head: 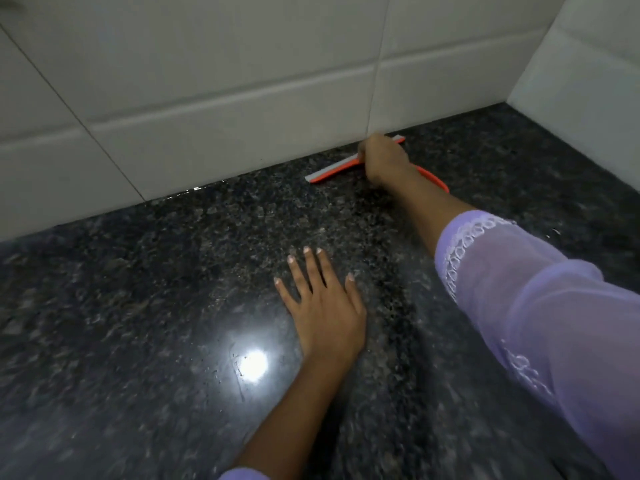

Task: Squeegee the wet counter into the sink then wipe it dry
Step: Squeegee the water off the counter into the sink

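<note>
Far back on the dark speckled counter, the right hand is closed around an orange squeegee, reaching out at arm's length in a sheer lilac sleeve with white lace trim. The squeegee's pale blade lies along the counter just beside the foot of the white tiled wall, slanting up to the right, and its orange handle pokes out behind the wrist. The left hand holds nothing; it lies flat and open on the counter, fingers spread, well nearer the person than the squeegee. A bright lamp reflection shines on the stone just left of that wrist, with small droplets and a thin streak of water around it.
</note>
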